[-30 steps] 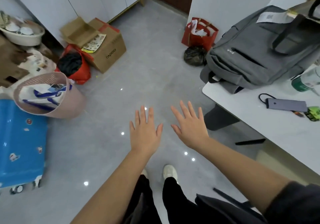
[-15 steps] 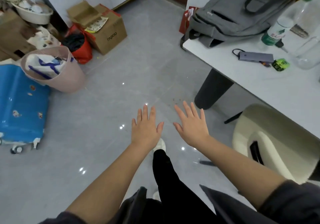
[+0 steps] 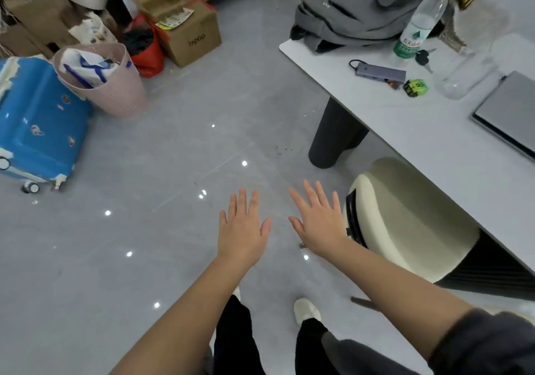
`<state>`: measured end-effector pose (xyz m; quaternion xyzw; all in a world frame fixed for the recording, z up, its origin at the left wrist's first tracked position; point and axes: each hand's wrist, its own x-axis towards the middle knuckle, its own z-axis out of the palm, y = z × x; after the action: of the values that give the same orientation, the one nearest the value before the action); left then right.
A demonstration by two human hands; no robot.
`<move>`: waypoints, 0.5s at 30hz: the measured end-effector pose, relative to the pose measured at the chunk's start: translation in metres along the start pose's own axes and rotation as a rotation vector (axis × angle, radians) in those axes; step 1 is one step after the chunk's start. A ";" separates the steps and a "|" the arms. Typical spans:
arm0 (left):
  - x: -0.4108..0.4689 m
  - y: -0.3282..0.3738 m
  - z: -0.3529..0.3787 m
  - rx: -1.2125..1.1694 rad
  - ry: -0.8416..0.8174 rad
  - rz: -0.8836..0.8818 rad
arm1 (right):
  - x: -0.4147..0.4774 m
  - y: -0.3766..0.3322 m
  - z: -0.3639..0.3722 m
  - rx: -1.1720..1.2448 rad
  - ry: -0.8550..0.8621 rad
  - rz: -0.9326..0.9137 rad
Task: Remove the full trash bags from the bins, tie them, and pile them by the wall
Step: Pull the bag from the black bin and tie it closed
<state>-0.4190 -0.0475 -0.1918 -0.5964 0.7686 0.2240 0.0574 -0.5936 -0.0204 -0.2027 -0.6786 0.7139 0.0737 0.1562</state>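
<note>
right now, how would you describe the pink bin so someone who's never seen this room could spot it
Start at the blue suitcase on the floor, far from the white table. The pink bin sits between it and the red bag. It alone has a pale pink perforated wall, with a white-and-blue bag inside.

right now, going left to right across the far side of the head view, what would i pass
blue suitcase → pink bin → red bag → cardboard box → grey backpack on the table → laptop
</note>
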 end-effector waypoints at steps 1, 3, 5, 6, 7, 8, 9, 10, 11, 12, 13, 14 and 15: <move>-0.011 0.013 0.011 -0.012 -0.002 -0.023 | -0.011 0.013 0.003 -0.005 -0.006 -0.016; -0.034 0.040 0.033 -0.036 -0.010 -0.067 | -0.035 0.041 0.008 -0.004 -0.002 -0.045; -0.055 0.068 0.050 -0.059 -0.010 -0.097 | -0.059 0.067 0.013 -0.010 0.010 -0.073; -0.066 0.082 0.057 -0.064 -0.010 -0.103 | -0.072 0.078 0.015 -0.016 0.009 -0.086; -0.076 0.096 0.064 -0.062 -0.003 -0.103 | -0.085 0.089 0.018 -0.023 0.016 -0.095; -0.086 0.109 0.069 -0.054 0.011 -0.098 | -0.097 0.100 0.021 -0.033 0.029 -0.103; -0.094 0.120 0.074 -0.046 0.023 -0.093 | -0.108 0.109 0.023 -0.043 0.035 -0.111; -0.103 0.130 0.079 -0.041 0.031 -0.089 | -0.119 0.117 0.025 -0.047 0.032 -0.119; -0.112 0.139 0.084 -0.032 0.037 -0.088 | -0.130 0.124 0.027 -0.047 0.028 -0.129; -0.121 0.147 0.090 -0.022 0.042 -0.087 | -0.141 0.130 0.030 -0.043 0.030 -0.135; -0.131 0.155 0.096 -0.015 0.047 -0.086 | -0.152 0.136 0.034 -0.037 0.037 -0.138; -0.140 0.162 0.103 -0.013 0.052 -0.084 | -0.164 0.141 0.039 -0.029 0.046 -0.141; -0.150 0.170 0.110 -0.008 0.061 -0.082 | -0.176 0.146 0.044 -0.022 0.058 -0.148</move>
<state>-0.5566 0.1631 -0.1897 -0.6344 0.7438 0.2063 0.0406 -0.7280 0.1698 -0.2030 -0.7330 0.6652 0.0500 0.1329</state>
